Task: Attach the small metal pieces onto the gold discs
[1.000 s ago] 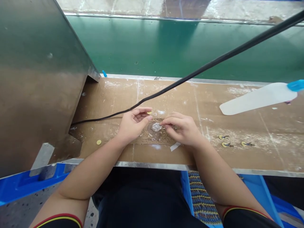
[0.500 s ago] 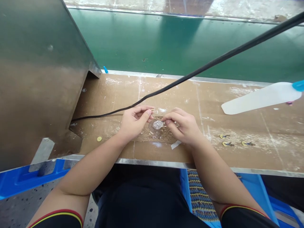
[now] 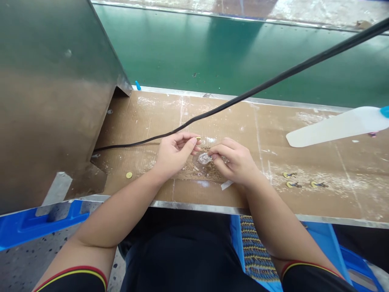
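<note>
Head view: left hand [image 3: 172, 155], grip closed on a small yellow disc [image 3: 198, 138], thumb now against it, formerly apart. Right hand [image 3: 235, 160], fingertips drawn in at the edge of a silvery lump [image 3: 204, 158] on the counter [image 3: 212, 197]; any held item too small to tell. Three yellow discs with dark prongs [image 3: 317, 184], well apart, rightward.

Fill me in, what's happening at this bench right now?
The left hand pinches a small yellow disc. The right hand has its fingertips at a shiny silvery lump; whether they grip anything is unclear. One plain disc lies to the left, and three discs with dark pieces lie to the right.
</note>
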`<state>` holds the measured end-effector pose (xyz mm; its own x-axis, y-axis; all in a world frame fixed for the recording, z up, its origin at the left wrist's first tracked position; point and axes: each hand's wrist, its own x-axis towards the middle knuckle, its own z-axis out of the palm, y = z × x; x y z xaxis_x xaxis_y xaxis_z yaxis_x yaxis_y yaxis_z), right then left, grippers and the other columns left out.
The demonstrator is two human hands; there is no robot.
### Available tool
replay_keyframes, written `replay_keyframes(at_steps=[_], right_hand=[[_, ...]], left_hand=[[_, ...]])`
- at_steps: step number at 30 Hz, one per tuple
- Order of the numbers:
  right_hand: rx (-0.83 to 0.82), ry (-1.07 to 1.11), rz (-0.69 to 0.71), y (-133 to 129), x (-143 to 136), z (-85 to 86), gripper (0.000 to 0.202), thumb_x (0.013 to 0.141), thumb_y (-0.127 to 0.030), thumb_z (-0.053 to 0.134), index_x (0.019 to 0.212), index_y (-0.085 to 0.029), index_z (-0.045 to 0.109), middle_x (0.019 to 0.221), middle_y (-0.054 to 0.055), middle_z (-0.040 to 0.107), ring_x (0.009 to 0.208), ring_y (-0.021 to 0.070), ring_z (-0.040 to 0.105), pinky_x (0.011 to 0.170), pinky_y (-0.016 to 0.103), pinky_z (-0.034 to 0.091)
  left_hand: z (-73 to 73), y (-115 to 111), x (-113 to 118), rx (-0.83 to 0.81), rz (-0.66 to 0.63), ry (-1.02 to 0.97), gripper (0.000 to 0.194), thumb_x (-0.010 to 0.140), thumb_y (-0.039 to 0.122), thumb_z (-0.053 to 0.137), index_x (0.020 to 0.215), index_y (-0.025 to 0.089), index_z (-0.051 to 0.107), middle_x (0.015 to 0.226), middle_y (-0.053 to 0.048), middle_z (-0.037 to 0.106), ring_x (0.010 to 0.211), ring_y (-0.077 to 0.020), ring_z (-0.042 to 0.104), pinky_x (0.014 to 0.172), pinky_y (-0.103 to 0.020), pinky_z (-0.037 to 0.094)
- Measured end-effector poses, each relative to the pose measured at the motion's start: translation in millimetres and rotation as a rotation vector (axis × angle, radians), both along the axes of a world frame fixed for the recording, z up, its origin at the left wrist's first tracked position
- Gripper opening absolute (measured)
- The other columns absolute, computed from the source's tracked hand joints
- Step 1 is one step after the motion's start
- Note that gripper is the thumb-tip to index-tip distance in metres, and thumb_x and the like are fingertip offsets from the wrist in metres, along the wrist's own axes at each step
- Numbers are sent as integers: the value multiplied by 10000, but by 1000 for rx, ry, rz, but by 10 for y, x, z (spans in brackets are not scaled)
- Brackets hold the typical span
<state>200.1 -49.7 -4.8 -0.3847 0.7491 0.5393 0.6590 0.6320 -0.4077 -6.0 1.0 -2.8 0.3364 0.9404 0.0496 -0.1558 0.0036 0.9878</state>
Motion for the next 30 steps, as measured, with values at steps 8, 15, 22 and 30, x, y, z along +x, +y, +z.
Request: replay_keyframes(at_steps=[8, 15, 22, 30], right_hand=[[-5, 18, -11, -4, 3, -13, 139, 949, -109, 519, 963, -166, 645, 882, 37, 639, 798, 137, 599, 699, 281, 498], [-7, 55, -3, -6, -6, -9, 123, 946, -107, 538, 954, -162, 648, 882, 24, 645, 784, 118, 594, 690, 262, 496], [-15, 84, -7, -11, -11, 0, 129, 950, -111, 532, 950, -164, 650, 891, 25, 658, 793, 119, 609, 695, 261, 500], [-38, 85, -2, -9, 9, -23, 127, 935, -116, 546, 946, -162, 663, 878, 27, 652, 783, 120, 608, 689, 259, 495]], left_hand=[[-8, 2, 2, 22, 27, 24, 199, 891, 276, 700, 970, 103, 761, 796, -58, 734, 673, -96, 711, 620, -133, 601], [43, -23, 10, -14, 23, 15, 181, 893, 252, 707, 969, 94, 751, 847, -80, 756, 709, -110, 731, 653, -151, 622], [41, -5, 0, -49, 18, -8, 208, 878, 288, 729, 961, 99, 751, 851, -86, 755, 699, -119, 727, 636, -168, 620], [40, -2, 5, -98, 6, -42, 245, 857, 344, 772, 938, 114, 749, 837, -81, 752, 688, -118, 717, 628, -176, 613]])
